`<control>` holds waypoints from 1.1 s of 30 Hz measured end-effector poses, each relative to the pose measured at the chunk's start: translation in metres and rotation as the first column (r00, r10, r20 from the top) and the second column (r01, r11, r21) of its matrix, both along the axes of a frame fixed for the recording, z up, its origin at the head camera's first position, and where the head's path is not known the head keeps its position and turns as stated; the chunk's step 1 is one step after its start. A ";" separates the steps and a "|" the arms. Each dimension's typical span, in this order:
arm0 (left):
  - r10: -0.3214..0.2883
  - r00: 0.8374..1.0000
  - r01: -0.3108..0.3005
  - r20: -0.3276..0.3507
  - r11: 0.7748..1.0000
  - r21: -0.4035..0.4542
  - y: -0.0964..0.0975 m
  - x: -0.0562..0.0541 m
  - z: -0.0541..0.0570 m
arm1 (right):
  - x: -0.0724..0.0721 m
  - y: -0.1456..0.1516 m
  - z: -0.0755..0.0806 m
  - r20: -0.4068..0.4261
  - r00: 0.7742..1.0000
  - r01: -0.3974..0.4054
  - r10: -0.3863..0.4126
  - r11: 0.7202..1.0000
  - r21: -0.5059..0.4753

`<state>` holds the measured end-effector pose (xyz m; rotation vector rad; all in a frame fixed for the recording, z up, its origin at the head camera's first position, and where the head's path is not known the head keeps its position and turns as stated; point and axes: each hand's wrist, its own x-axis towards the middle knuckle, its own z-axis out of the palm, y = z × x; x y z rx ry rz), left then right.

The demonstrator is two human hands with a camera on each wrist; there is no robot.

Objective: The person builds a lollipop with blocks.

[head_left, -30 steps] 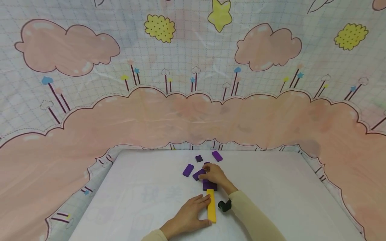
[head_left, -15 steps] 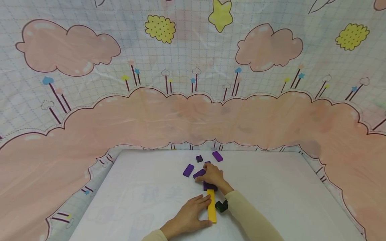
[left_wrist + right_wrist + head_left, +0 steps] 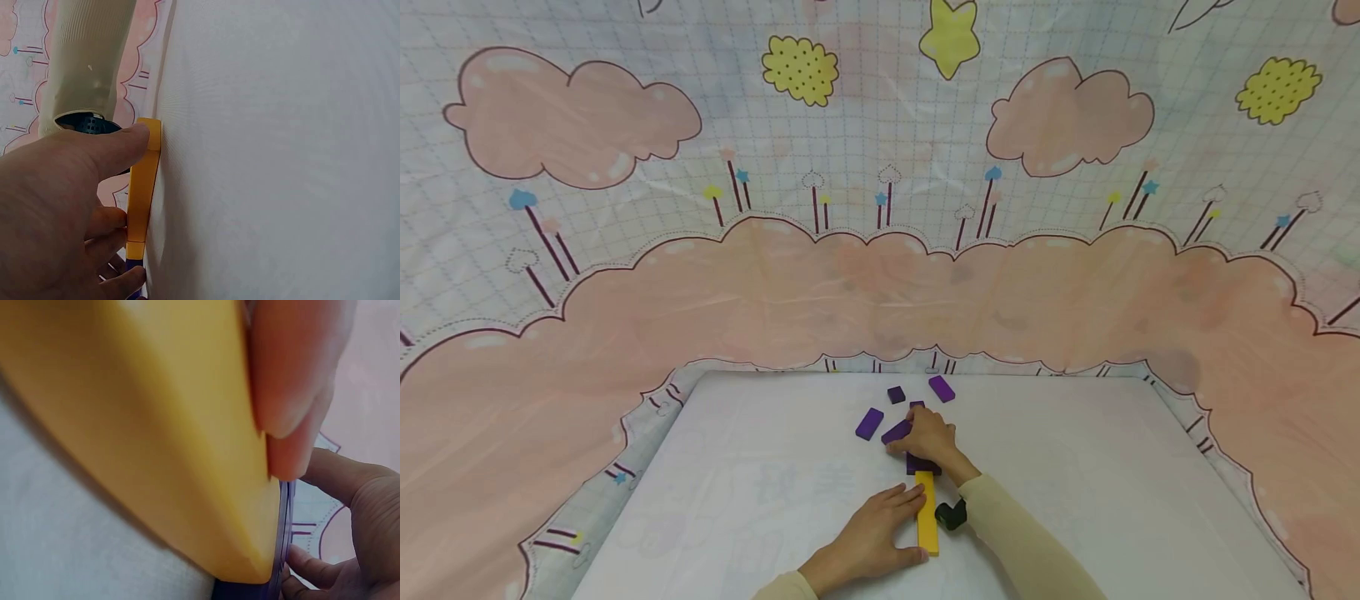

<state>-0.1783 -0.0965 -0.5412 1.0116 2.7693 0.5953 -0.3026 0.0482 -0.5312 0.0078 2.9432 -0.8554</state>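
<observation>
In the head view my left hand rests along a yellow bar, its thumb at the near end and its extended fingertips on the left edge. The left wrist view shows a seam across this bar. Just beyond it, my right hand bends over a row of purple blocks, thumb to the left, fingers at the far side, gripping them. One purple block of the row meets the yellow bar's far end. Another purple block lies slanted by the right thumb, partly covered. The right palm hides the row's middle.
A loose purple block lies left of the right hand. Farther back are a small dark purple block and another purple block. A dark device sits at the right sleeve, close to the yellow bar. All lies on a white table.
My right hand has shifted slightly left and lowered onto the purple blocks, its thumb moving left; it then stays almost still. My left hand stays on the yellow bar.
</observation>
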 end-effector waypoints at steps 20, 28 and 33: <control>0.011 1.000 -0.011 0.009 1.000 -0.017 0.001 0.001 -0.001 | 0.007 0.017 0.006 -0.047 0.998 -0.037 0.028 0.976 -0.215; 0.008 1.000 -0.009 -0.015 1.000 -0.022 0.000 0.000 -0.002 | 0.017 0.027 0.015 -0.087 0.994 -0.083 0.060 0.951 -0.298; 0.011 1.000 -0.011 -0.020 1.000 -0.029 0.000 0.000 -0.001 | 0.021 0.034 0.018 -0.099 0.994 -0.085 0.057 0.945 -0.317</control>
